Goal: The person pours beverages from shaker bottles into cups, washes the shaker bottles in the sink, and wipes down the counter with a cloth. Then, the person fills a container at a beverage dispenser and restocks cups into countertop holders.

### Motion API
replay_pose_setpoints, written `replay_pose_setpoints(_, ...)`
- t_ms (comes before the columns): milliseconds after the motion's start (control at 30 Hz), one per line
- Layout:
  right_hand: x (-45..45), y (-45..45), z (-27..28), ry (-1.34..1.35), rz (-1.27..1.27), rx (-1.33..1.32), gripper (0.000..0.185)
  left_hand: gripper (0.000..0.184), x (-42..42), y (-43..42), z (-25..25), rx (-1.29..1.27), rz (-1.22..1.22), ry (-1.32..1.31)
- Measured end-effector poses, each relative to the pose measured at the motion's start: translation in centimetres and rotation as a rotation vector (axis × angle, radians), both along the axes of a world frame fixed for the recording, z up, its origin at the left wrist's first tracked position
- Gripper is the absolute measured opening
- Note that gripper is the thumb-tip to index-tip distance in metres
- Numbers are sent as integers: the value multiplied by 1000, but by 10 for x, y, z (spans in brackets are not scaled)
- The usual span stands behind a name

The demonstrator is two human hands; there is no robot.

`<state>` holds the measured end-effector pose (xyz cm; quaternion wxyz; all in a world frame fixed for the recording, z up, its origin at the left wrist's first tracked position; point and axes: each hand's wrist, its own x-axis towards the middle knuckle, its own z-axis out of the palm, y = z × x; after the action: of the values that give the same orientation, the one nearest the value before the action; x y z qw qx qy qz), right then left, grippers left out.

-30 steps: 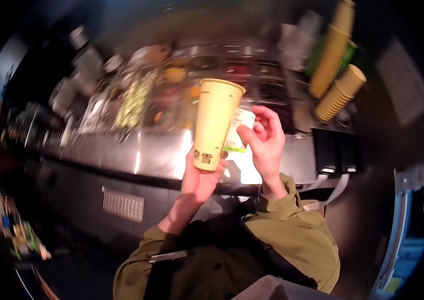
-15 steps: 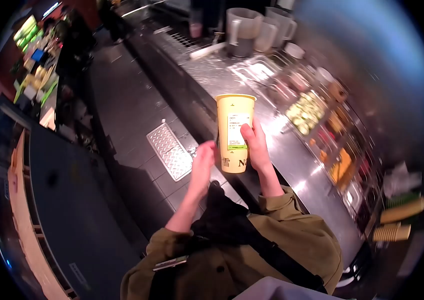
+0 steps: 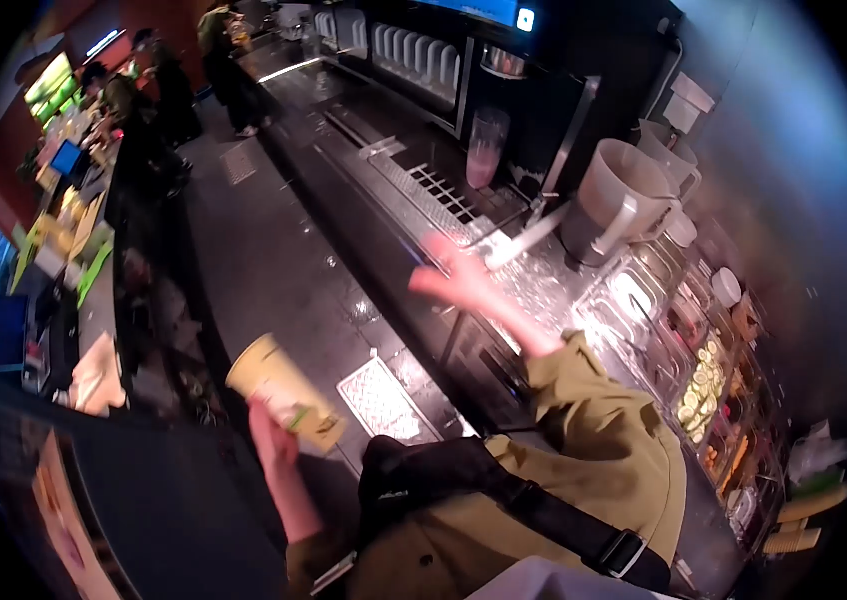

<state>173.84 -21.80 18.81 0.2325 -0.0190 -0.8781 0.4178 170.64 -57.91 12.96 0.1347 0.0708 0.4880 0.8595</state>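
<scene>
My left hand [image 3: 276,440] holds a tall yellow paper cup [image 3: 284,385], tilted, over the floor at lower left; a label shows on its side near my fingers. My right hand [image 3: 456,275] is stretched out above the counter edge, fingers apart and blurred, with nothing seen in it. Beyond it, a clear cup with pink liquid [image 3: 485,150] stands by a metal drain grate [image 3: 441,193]. To its right are large clear pitchers [image 3: 624,195].
Ingredient trays with sliced green pieces [image 3: 701,390] line the right counter. Yellow stacked cups [image 3: 794,540] lie at lower right. A metal floor plate [image 3: 382,398] is below. Several people [image 3: 229,65] stand at upper left. A crowded counter [image 3: 94,240] runs along the left.
The view has swung left along the counter. The labelled cup has passed from my right hand to my left and moved to the lower left. My right hand has reached forward, opened.
</scene>
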Motion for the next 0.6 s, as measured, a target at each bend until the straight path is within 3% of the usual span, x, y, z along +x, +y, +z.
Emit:
replay_pose_setpoints(33,-56,52,-21,149,-304,113,59,41,-31,-14,-12,-21,170,-249)
replay_pose_setpoints(67,-96,96,-12,177,-439,-22,59,40,-62,-23,-19,5,211,-248)
replay_pose_setpoints(133,-157,174,-7,386,-909,492,63,37,-133,-43,-38,-26,244,-172)
replay_pose_setpoints(167,-175,191,11,-117,-1049,386,71,36,-169,-51,-43,-81,235,-93)
replay_pose_setpoints(200,-189,228,25,-545,-799,77,88,31,-209,-55,-45,-129,185,-58)
replay_pose_setpoints(333,-242,303,-14,-386,-1070,212,111,29,-375,3,-25,-307,204,103)
replay_pose_setpoints(433,-250,309,-25,-361,-1146,308,98,36,-493,78,-12,-435,90,130)
replay_pose_setpoints(500,-275,272,-7,-331,-1151,274,91,43,-562,141,7,-339,58,150)
replay_pose_setpoints(600,-347,247,14,-302,-948,394,85,51,-680,226,2,-258,116,244)
